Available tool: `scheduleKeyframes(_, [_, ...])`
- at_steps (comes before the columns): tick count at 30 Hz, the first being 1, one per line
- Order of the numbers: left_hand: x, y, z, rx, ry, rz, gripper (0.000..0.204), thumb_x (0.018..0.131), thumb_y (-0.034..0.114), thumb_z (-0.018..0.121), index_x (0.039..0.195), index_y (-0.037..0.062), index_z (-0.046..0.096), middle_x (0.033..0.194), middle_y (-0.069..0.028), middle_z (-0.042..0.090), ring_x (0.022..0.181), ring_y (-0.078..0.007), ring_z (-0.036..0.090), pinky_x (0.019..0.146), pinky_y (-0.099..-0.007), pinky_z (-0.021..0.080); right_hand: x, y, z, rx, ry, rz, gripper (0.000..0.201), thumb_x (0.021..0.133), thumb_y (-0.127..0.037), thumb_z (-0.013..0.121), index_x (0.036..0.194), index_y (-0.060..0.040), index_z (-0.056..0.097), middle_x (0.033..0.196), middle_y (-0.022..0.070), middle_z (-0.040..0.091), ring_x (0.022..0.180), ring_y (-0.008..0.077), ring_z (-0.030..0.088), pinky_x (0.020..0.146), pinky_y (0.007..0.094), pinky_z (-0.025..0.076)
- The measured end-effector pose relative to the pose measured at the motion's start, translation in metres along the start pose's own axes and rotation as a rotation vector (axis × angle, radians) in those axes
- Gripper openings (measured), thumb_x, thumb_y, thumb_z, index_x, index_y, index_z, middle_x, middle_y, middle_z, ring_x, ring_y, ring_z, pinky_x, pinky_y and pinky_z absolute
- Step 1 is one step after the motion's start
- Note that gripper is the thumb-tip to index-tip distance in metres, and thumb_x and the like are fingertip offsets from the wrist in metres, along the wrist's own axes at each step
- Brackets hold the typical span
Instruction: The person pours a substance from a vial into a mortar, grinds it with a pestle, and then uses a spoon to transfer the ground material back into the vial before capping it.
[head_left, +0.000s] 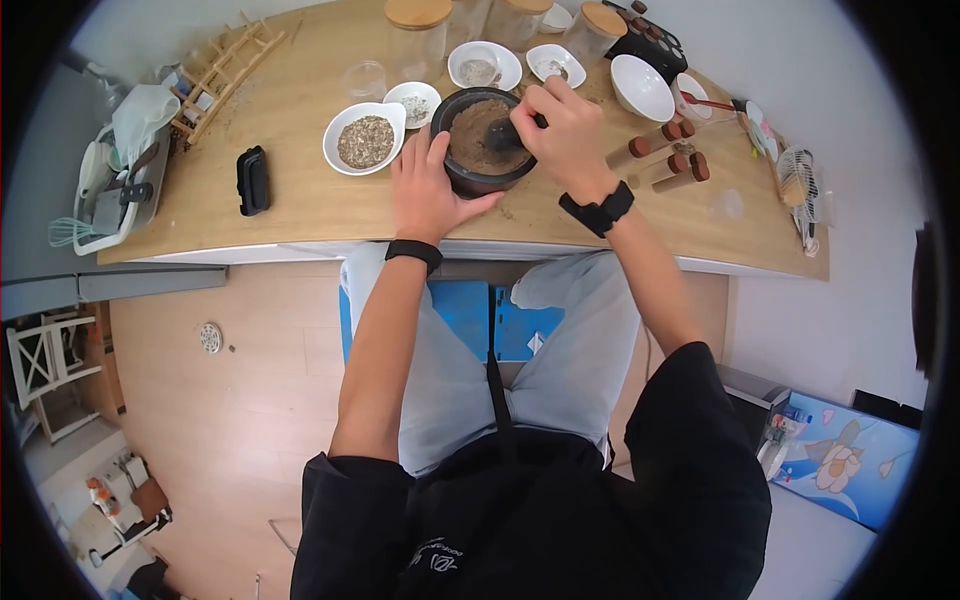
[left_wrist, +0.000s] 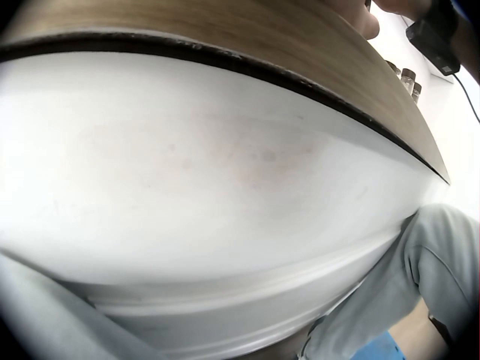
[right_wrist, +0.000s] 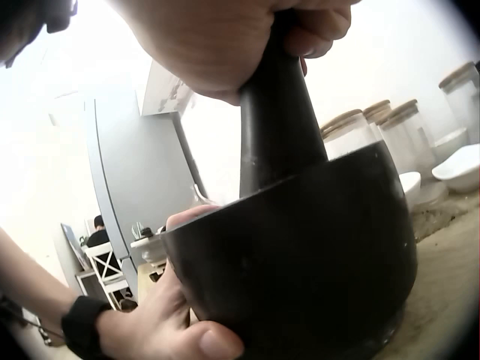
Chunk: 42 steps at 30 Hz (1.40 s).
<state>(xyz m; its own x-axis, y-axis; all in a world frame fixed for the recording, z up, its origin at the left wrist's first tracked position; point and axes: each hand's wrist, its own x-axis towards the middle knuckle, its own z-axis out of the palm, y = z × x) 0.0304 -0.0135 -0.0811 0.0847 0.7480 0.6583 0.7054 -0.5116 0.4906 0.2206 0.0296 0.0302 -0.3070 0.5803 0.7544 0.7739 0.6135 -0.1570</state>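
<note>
A dark stone mortar (head_left: pixel 478 184) holding brown powder (head_left: pixel 470 128) stands near the counter's front edge. My left hand (head_left: pixel 424 192) grips its left side, fingers at the rim and thumb along the front. A dark pestle (head_left: pixel 502 136) leans in the powder. My right hand (head_left: pixel 563 130) is curled round the top of it. From the right wrist, the pestle (right_wrist: pixel 277 124) rises above the mortar wall (right_wrist: pixel 300 262), its lower end hidden inside. The left wrist view mostly shows the white counter front (left_wrist: pixel 210 172).
Left of the mortar, a white bowl (head_left: pixel 332 150) holds coarse brown bits, beside a small dish (head_left: pixel 413 88). Jars with wooden lids (head_left: pixel 417 12) and white dishes stand behind. Corked tubes (head_left: pixel 680 172) lie at right, past a white bowl (head_left: pixel 643 88). A black case (head_left: pixel 253 181) sits at left.
</note>
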Motion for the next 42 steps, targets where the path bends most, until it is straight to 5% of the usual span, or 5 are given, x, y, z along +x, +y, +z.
scheduleKeyframes(12, [0.006,0.007,-0.003,-0.011,-0.067,-0.057,0.106,0.056,0.047,0.098,0.134,-0.0009,0.044,0.126,-0.0245,0.055,0.119,-0.0438,0.053,0.104,-0.0509,0.045,-0.004,0.024,0.03,0.199,-0.159,0.354,0.013,0.082,-0.015,0.069,0.076,-0.0044,0.065,0.077,0.0142,0.067,0.071,0.0376,0.065,0.064,0.047,0.052])
scheduleKeyframes(27, [-0.001,0.011,-0.004,0.016,0.001,-0.01,0.102,0.055,0.05,0.096,0.13,0.002,0.046,0.123,-0.024,0.057,0.114,-0.0432,0.055,0.099,-0.05,0.047,0.008,0.034,0.039,0.121,-0.314,0.269,0.014,0.081,-0.017,0.067,0.074,-0.0047,0.063,0.073,0.0129,0.065,0.069,0.0352,0.065,0.063,0.0449,0.051])
scheduleKeyframes(36, [0.002,0.006,0.002,0.039,0.009,0.005,0.104,0.057,0.049,0.096,0.133,0.0013,0.045,0.126,-0.0267,0.056,0.118,-0.0452,0.054,0.101,-0.0511,0.047,0.006,0.029,0.041,0.105,-0.089,0.259,0.012,0.082,-0.016,0.066,0.075,-0.0064,0.064,0.075,0.0123,0.067,0.069,0.0349,0.065,0.062,0.046,0.051])
scheduleKeyframes(39, [-0.001,0.007,0.002,0.052,-0.001,-0.01,0.105,0.057,0.049,0.096,0.134,0.0011,0.044,0.127,-0.0278,0.056,0.119,-0.0456,0.053,0.102,-0.0512,0.047,0.005,0.03,0.036,0.164,-0.336,0.278,0.012,0.083,-0.019,0.064,0.077,-0.0101,0.069,0.078,0.0126,0.069,0.07,0.0387,0.066,0.062,0.0499,0.053])
scheduleKeyframes(42, [0.0,0.004,0.004,0.049,0.02,0.02,0.106,0.057,0.049,0.097,0.135,0.0013,0.043,0.129,-0.0287,0.055,0.12,-0.0459,0.053,0.102,-0.0515,0.046,0.006,0.028,0.037,0.088,-0.105,0.216,0.012,0.083,-0.019,0.063,0.079,-0.0106,0.07,0.079,0.0123,0.069,0.069,0.0385,0.067,0.062,0.0502,0.053])
